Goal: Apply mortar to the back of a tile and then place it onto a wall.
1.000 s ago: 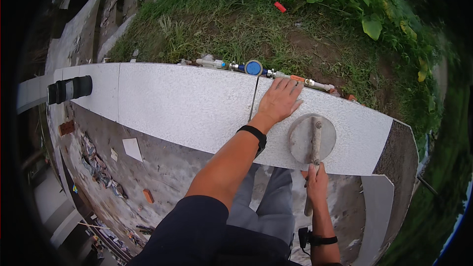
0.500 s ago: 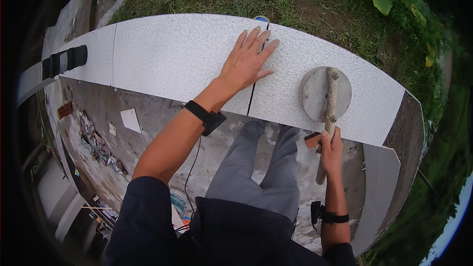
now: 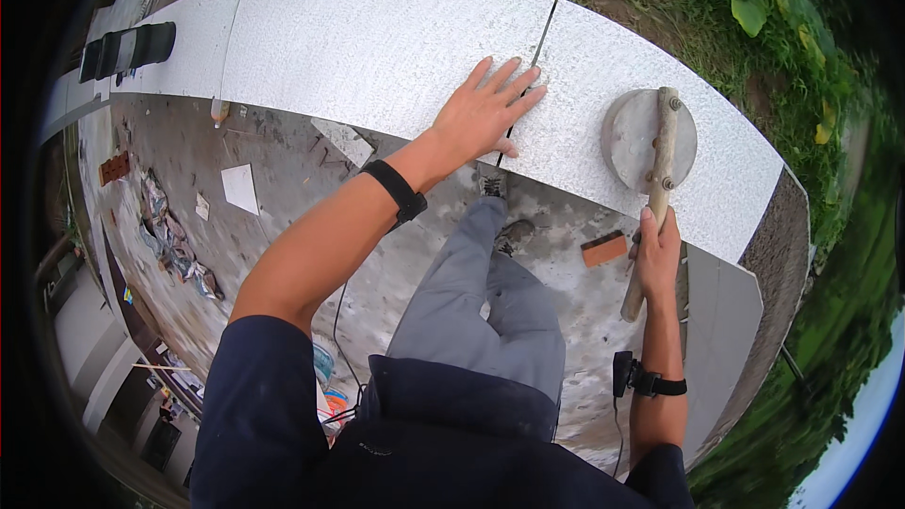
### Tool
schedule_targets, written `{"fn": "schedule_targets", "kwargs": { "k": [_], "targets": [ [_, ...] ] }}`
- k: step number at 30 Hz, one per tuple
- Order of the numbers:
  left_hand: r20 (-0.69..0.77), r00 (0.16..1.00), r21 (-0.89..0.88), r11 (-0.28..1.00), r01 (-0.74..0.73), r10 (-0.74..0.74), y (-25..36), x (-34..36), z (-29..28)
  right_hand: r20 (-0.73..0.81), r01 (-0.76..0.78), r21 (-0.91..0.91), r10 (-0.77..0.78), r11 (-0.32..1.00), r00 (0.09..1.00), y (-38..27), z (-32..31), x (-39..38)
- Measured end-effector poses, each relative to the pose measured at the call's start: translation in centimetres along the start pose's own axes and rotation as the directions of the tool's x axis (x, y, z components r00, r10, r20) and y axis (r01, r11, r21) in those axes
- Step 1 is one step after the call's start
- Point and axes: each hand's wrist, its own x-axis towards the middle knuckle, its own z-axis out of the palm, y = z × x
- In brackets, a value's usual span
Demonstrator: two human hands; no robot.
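A speckled white stone slab [image 3: 377, 38] lies across in front of me, and a second slab [image 3: 575, 104] adjoins it on the right, a thin dark joint between them. My left hand [image 3: 485, 113] lies palm down near the near end of that joint, fingers spread over it, gripping nothing. On the right slab rests a round grey tamper [image 3: 630, 141] whose wooden handle is bolted across its disc. My right hand [image 3: 657, 250] is closed round the handle's near part, just off the slab's near edge.
Black bands [image 3: 127, 52] wrap a pale rail at the far left. A reddish brick [image 3: 603, 249], a white tile offcut [image 3: 239, 189] and crumpled sacking [image 3: 170, 236] lie on the concrete floor below. Grass and plants [image 3: 745, 28] border the slabs' far side.
My left hand has moved from near the joint's far end toward its near end. A blue-rimmed round thing at the far end no longer shows. The whole view has shifted with my head.
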Motion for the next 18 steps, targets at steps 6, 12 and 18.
{"fn": "schedule_targets", "kwargs": {
  "k": [6,12,18],
  "targets": [
    [0.01,0.999,0.094,0.995,0.043,-0.044,0.5,0.0,0.5,-0.044,0.084,0.015,-0.083,0.996,0.996,-0.4,0.7,-2.9],
    [0.058,0.996,0.177,0.982,0.061,-0.073,1.6,0.2,0.7,-0.041,0.109,-0.119,-0.114,0.987,0.993,1.0,3.1,-2.9],
    [0.03,0.996,0.187,0.979,0.077,-0.084,1.2,-0.1,1.1,-0.04,0.095,0.064,-0.093,0.993,0.995,1.2,3.0,-4.7]
  ]
}}
